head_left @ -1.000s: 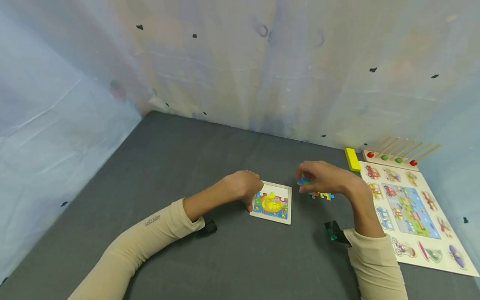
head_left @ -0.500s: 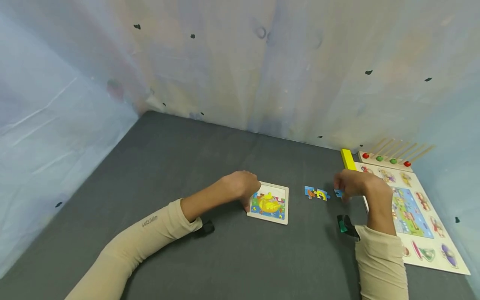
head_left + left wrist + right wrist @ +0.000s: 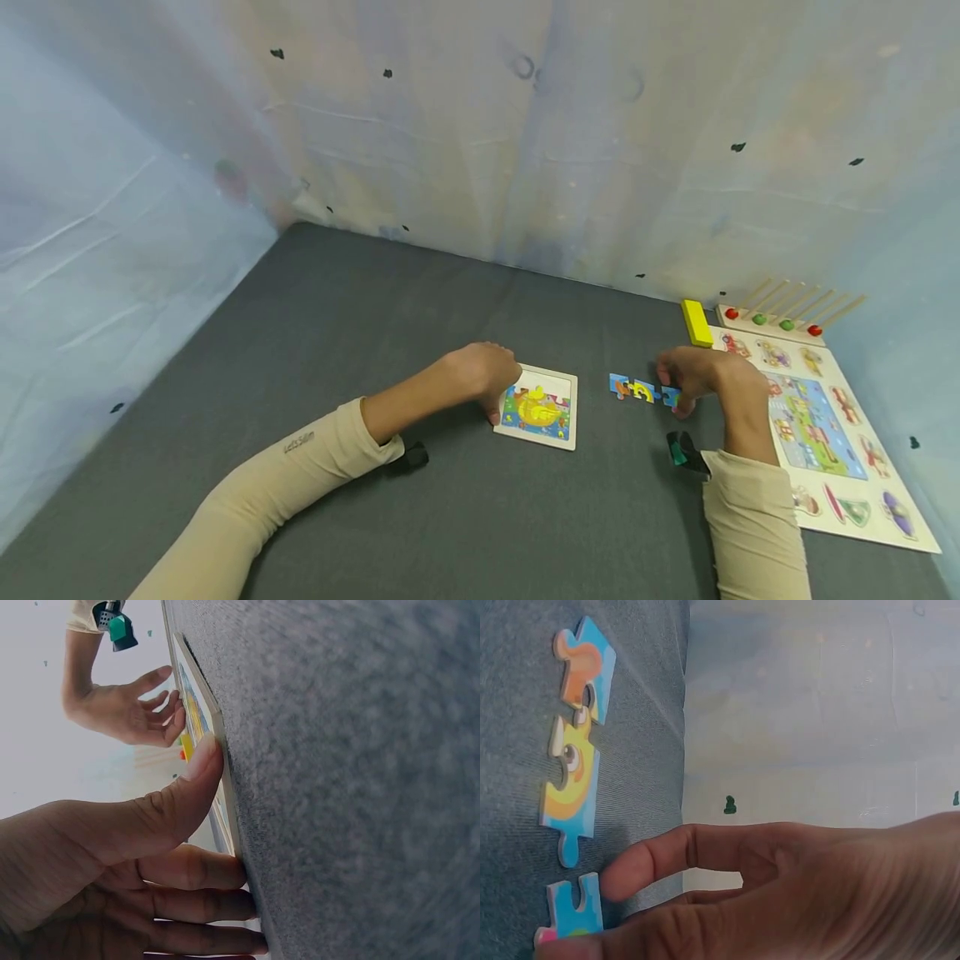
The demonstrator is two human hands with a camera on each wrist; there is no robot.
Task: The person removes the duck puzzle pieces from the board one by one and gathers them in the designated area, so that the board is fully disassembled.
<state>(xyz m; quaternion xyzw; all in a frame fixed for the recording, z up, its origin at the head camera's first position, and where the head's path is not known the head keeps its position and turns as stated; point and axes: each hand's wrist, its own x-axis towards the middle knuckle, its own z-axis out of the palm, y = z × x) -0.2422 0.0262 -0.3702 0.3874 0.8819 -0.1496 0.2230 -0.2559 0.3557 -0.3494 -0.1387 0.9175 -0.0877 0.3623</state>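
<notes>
Head view: the tray [image 3: 573, 408] lies flat on the cloth [image 3: 420, 308], just right of center in the frame. Your left hand [image 3: 483, 375] grips the tray's left side, thumb against the edge and fingers curled round its far corner. This side hold probably steadies the tray and leaves its picture uncovered. A yellow bird picture [image 3: 538, 408] fills the lower part of the tray; bare pale backing shows along the top.

Your right hand [image 3: 690, 375], right of center, pinches the pink piece [image 3: 581, 907] between thumb and index finger, at opposite edges. The pinch suits a thin, flat part and presumably allows it to be turned or slid. The orange piece [image 3: 585, 667] and eye piece [image 3: 574, 772] lie to its left in the head view, in a row; their closeness suggests matching by outline. These two meet at a knob; whether they are fully locked is not clear. A narrow gap separates the eye piece's lower knob from the pink piece's socket in the right wrist view.

Note the materials. The pieces are stiff, with glossy printed faces, pale cut edges, rounded knobs and sockets. The tray has a square, pale rim, apparently wood. The cloth is gray and fine-grained. At the right of the frame, note the printed board [image 3: 918, 542], the smooth yellow block [image 3: 697, 323] and the peg rack [image 3: 772, 327] with its slim rods.
</notes>
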